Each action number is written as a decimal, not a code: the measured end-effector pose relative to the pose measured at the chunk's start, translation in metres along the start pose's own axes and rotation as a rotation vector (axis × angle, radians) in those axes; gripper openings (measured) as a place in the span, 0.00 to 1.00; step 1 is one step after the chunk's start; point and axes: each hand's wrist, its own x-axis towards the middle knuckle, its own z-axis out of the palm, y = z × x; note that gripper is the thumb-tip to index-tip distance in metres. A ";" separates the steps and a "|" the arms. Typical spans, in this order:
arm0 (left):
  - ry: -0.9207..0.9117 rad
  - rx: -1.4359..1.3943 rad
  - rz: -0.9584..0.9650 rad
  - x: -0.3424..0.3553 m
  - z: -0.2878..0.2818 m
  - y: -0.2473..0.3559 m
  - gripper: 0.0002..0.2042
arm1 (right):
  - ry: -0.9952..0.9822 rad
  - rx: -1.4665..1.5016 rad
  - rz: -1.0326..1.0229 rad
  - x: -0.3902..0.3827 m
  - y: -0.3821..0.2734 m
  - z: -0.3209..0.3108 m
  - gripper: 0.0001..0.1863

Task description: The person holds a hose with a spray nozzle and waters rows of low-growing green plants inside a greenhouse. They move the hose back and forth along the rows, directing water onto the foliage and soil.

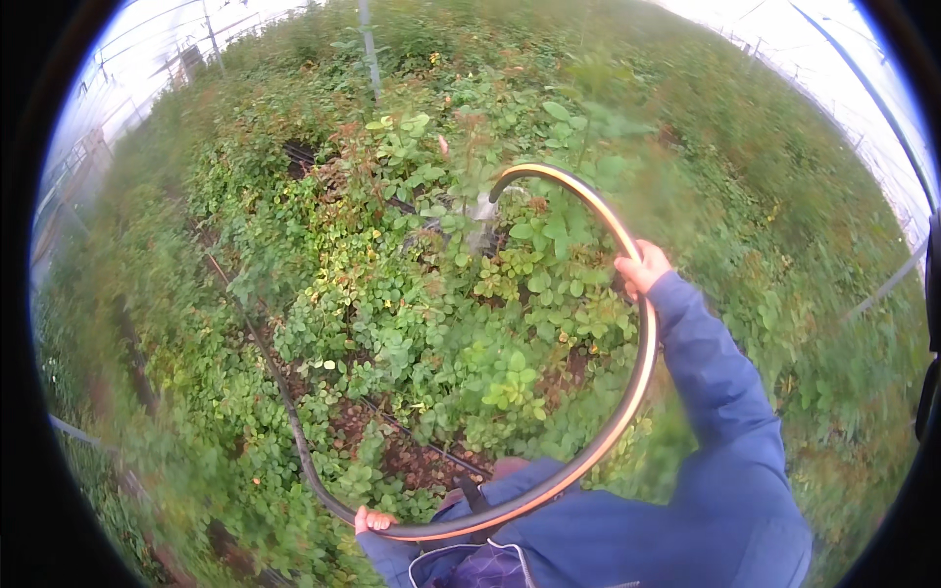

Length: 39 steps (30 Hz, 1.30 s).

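A black hose with an orange stripe (618, 423) runs in a wide loop in front of my body. My right hand (642, 269) is closed around it on the right side, a little below its free end. That end curves over to the left, and water (480, 223) pours from it onto the leafy plants (431, 284). At the lower left, my left hand (375, 519) grips the same hose low down, close to my body. From there the hose trails away to the upper left among the plants.
Dense leafy bushes surround me on all sides. A grey metal post (370, 49) rises at the back. Bare brown soil (368, 441) and a thin dark pipe (431, 446) show between plants ahead of my body. Pale greenhouse walls edge the view.
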 end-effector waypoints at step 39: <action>0.048 -0.161 -0.042 -0.044 -0.024 -0.118 0.20 | -0.111 -0.236 -0.019 0.115 0.045 -0.042 0.17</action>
